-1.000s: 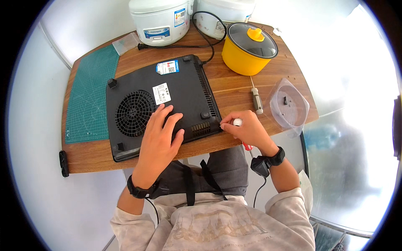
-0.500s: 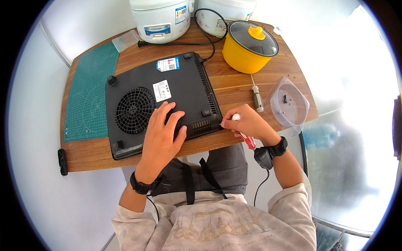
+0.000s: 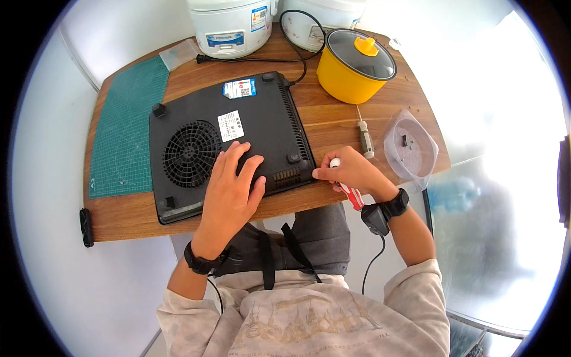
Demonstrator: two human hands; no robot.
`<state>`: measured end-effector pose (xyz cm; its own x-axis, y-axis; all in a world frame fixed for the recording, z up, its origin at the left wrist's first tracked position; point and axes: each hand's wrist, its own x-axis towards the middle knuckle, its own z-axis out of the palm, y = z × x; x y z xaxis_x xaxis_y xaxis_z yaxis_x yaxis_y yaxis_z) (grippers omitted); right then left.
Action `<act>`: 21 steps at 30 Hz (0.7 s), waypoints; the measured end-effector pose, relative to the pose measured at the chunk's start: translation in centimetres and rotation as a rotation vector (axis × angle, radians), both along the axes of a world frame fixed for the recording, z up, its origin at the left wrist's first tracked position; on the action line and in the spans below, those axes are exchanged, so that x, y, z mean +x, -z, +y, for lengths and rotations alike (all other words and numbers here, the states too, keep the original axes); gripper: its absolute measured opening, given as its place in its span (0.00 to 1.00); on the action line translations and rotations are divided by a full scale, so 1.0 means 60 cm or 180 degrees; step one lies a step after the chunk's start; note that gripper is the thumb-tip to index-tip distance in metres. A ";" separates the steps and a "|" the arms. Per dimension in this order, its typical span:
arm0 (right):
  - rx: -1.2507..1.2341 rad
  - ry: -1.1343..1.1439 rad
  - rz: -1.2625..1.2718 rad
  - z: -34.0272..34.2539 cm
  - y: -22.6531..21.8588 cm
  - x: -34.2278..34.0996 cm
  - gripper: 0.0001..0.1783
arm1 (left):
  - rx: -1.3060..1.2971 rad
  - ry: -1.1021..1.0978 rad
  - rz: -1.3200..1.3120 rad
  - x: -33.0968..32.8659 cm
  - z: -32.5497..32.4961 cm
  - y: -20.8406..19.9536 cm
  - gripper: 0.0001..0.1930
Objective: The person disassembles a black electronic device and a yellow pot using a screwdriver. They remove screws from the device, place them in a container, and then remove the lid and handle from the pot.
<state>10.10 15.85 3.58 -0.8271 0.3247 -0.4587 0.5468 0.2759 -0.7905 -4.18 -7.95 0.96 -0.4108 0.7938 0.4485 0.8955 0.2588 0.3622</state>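
From far away I look through one wide fisheye camera, the left one of two on the person's head. It faces steeply downward and a little forward, over the beige patterned shirt (image 3: 309, 315) at the bottom, to the brown wooden table (image 3: 327, 131). The left bare hand (image 3: 231, 187) and the right bare hand (image 3: 354, 172) are quite near to the centre, together with the flat black plastic appliance (image 3: 264, 128). A white rounded cooker (image 3: 232, 24) stands at the far side, cut by the upper edge. Toward the rim, straight lines bend for my eye.
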 end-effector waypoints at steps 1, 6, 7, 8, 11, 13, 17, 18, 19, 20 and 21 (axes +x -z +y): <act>-0.0018 0.0034 -0.0039 0.001 0.002 0.001 0.13 | 0.0035 0.0008 0.0049 0.000 0.001 0.001 0.17; -0.0185 0.0057 0.0226 0.009 0.001 0.008 0.13 | -0.0023 -0.0013 0.0295 0.002 0.003 0.002 0.17; -0.0340 0.0131 0.0374 0.013 0.002 0.012 0.13 | -0.0064 -0.0005 0.0289 0.002 0.002 0.001 0.18; -0.0268 0.0260 0.0513 0.015 -0.003 0.020 0.12 | -0.0103 0.0004 0.0284 0.002 0.003 0.000 0.18; 0.0001 0.0391 0.0531 0.002 -0.080 0.046 0.12 | -0.0032 -0.0010 0.0312 0.002 0.004 0.001 0.18; 0.0759 -0.0004 0.1283 0.002 -0.093 0.075 0.15 | -0.0054 -0.0050 0.0325 0.004 0.004 -0.001 0.19; 0.0820 0.0059 0.2144 -0.036 -0.133 0.105 0.23 | -0.0122 -0.0028 0.0263 0.008 0.004 -0.001 0.18; 0.0606 0.0137 0.2406 -0.043 -0.139 0.103 0.24 | -0.0125 -0.0026 0.0265 0.007 0.004 -0.001 0.18; 0.0389 0.0215 0.2666 -0.050 -0.143 0.100 0.25 | -0.0128 -0.0026 0.0267 0.007 0.005 0.000 0.18; 0.0169 0.0292 0.2923 -0.057 -0.143 0.095 0.26 | -0.0130 -0.0027 0.0267 0.007 0.005 0.002 0.18; 0.0246 0.0355 0.2999 -0.063 -0.142 0.088 0.26 | -0.0139 -0.0026 0.0273 0.006 0.005 0.000 0.18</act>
<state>15.36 12.09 12.09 -0.8082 0.4256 0.4070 -0.2798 0.3306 -0.9014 -3.80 -7.65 0.93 -0.3788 0.8102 0.4473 0.9205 0.2800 0.2725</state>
